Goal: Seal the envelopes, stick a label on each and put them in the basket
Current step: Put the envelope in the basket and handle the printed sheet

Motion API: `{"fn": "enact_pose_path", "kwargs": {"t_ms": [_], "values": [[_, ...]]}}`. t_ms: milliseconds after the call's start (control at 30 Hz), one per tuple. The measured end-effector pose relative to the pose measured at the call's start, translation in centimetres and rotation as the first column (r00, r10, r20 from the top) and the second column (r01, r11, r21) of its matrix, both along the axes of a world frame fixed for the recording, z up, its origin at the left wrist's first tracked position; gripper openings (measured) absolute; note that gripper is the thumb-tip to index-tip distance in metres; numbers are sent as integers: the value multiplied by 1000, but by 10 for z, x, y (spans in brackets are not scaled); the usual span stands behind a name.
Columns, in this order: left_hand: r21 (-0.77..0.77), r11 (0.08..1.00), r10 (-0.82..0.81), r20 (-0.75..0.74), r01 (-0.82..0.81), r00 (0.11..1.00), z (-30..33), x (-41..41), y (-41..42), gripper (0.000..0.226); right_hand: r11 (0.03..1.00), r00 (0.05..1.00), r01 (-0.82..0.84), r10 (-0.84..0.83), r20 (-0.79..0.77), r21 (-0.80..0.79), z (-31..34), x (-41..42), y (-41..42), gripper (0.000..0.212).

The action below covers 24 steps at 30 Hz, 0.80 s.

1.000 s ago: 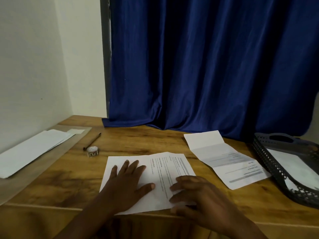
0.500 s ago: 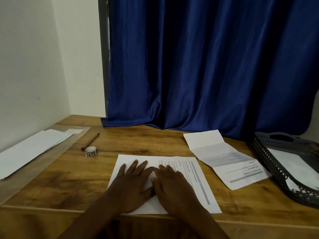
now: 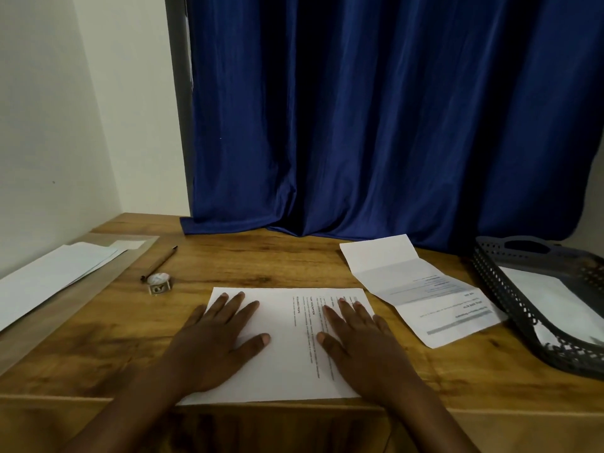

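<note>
A printed white sheet [image 3: 287, 351] lies flat at the desk's front edge. My left hand [image 3: 219, 338] presses on its left part with straight, spread fingers. My right hand [image 3: 359, 338] presses flat on its right part, over the printed lines. A second printed sheet [image 3: 421, 289], creased in thirds, lies unfolded to the right. White envelopes [image 3: 52, 276] lie stacked at the far left of the desk. A dark perforated basket [image 3: 510, 289] stands at the right edge with a white envelope [image 3: 549, 302] inside.
A brown pen [image 3: 160, 263] and a small roll of labels [image 3: 159, 282] lie left of the sheet. A blue curtain [image 3: 376, 125] hangs behind the wooden desk [image 3: 261, 256]. A white wall closes the left side.
The sheet was opened out flat. My right hand slid from beside the left hand out to the sheet's right part; the left hand stayed pressing on the left part.
</note>
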State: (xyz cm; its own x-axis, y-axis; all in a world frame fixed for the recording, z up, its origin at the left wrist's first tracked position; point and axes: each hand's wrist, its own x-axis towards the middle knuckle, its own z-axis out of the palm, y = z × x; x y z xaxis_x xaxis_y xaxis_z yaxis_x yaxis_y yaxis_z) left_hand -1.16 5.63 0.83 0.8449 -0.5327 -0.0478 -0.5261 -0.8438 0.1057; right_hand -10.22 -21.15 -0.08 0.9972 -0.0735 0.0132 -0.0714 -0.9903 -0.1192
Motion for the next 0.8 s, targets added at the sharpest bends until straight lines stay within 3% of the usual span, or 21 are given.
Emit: {"fn": "enact_pose_path", "kwargs": {"t_ms": [133, 200, 300, 433, 667, 800], "values": [[141, 984, 117, -60, -107, 991, 16, 0, -3, 85, 1000, 1000, 2, -3, 30, 3, -2, 0, 2, 73], [184, 974, 128, 35, -133, 991, 24, -7, -18, 75, 1000, 999, 2, -2, 39, 1, -3, 0, 2, 73], [86, 996, -27, 176, 12, 984, 30, -23, -55, 65, 1000, 999, 1, -1, 49, -3, -5, 1, 1, 74], [-13, 977, -212, 42, 212, 976, 18, -41, -99, 60, 1000, 998, -7, 8, 66, -15, -8, 2, -2, 65], [5, 980, -200, 84, 200, 976, -2, -21, -76, 66, 1000, 998, 6, -5, 67, -13, -7, 2, -4, 63], [17, 995, -101, 71, 100, 992, -4, -3, -45, 68, 1000, 999, -1, 2, 48, -24, -4, 0, -5, 64]]}}
